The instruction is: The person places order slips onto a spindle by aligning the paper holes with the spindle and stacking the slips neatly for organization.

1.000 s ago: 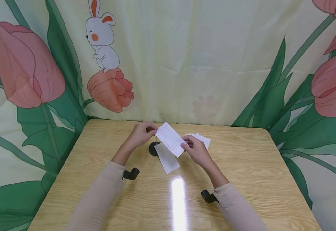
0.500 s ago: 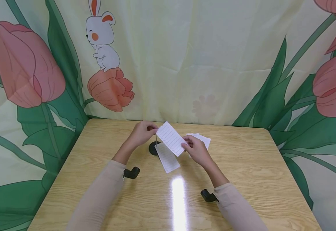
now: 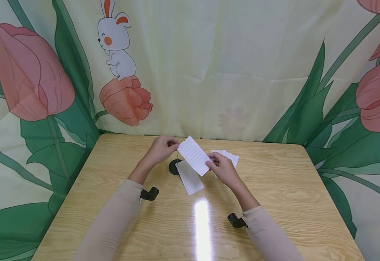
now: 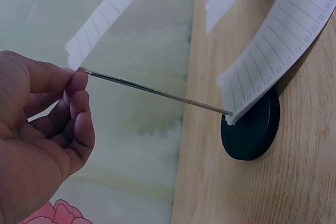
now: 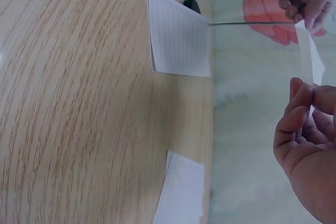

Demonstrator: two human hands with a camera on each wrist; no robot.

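A black-based paper spike (image 3: 174, 167) stands on the table, its thin metal rod (image 4: 157, 93) pointing up. Lined slips of paper (image 4: 275, 40) with a torn edge sit low on the rod, against the base. At the rod's tip my left hand (image 3: 162, 149) pinches the corner of another lined sheet (image 3: 194, 156); whether the tip has pierced that corner is hidden by the fingers. My right hand (image 3: 223, 169) holds the same sheet's opposite end between thumb and fingers. Seen from the right wrist, this sheet (image 5: 311, 59) is nearly edge-on, well above the slips on the rod.
Just behind my right hand, a small pile of loose white sheets (image 3: 231, 158) lies on the wooden table (image 3: 281, 188). A curtain (image 3: 190, 72) printed with tulips and a rabbit hangs along the table's back edge.
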